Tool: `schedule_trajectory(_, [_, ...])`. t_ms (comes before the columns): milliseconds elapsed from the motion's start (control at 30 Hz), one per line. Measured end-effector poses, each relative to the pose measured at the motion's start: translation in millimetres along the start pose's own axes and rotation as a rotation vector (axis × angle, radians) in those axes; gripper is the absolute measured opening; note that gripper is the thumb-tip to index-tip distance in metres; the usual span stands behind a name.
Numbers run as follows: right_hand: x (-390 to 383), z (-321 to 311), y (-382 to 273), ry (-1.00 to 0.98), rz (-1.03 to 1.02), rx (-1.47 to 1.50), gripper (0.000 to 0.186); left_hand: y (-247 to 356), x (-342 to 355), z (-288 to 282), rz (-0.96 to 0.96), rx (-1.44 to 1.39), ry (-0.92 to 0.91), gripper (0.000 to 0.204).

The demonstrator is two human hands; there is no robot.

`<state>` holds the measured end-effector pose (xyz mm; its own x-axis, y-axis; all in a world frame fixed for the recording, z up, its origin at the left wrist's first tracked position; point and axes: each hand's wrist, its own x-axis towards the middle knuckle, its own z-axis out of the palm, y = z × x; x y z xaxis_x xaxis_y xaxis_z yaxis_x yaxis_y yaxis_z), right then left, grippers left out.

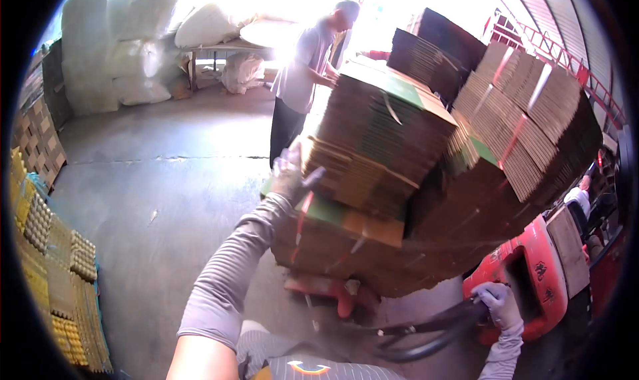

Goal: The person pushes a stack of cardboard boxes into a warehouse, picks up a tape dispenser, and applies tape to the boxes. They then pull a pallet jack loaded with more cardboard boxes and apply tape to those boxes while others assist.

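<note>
My left hand [289, 177], in a pale glove, reaches forward with its fingers spread against the near-left edge of a stack of flat cardboard cartons [363, 180]. Below that, more bundled cardboard [333, 257] is tied with light straps. At lower right my right hand [499, 303], gloved too, is closed round the end of a black loop handle [426, 337]. This handle seems to belong to a red pallet jack [343, 297] under the load, though the join is blurred. A tall strapped cardboard bundle [526, 114] leans at the right of the load.
A person [309, 74] stands behind the load, hands near the stack. Stacked egg trays [60, 267] line the left side. White wrapped bales [120, 54] and a table [226, 45] stand at the back. A red machine body [532, 277] is close beside my right hand.
</note>
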<state>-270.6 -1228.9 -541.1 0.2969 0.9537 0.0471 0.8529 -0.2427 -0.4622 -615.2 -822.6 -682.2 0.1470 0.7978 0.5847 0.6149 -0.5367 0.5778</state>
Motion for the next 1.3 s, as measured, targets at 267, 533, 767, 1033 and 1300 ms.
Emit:
schedule_trajectory(267, [66.6,41.2,-135.4,0.49,0.115,-0.276,0.048,-23.6,9.0,47.4,0.327,-0.432,-0.405,0.085])
schedule_trajectory(533, [300.2,117.4,-334.1,0.713,-0.472,-0.908,0.067,-60.8,28.1,36.3,0.454,-0.549,-0.544,0.086])
schedule_trajectory(767, [344.4,135.9,-320.3,0.781,-0.462,-0.884,0.044,-77.8,38.7,29.3,0.471,-0.589,-0.634,0.084])
schedule_trajectory(1033, [343.4,142.7,-321.8,0.853,-0.391,-0.864,0.037,-97.8,57.1,34.4,0.669,-0.592,-0.644,0.078])
schedule_trajectory(1300, [341.1,147.3,-322.7,0.874,-0.322,-0.883,0.041,-139.9,60.1,58.0,0.805,-0.538,-0.742,0.074])
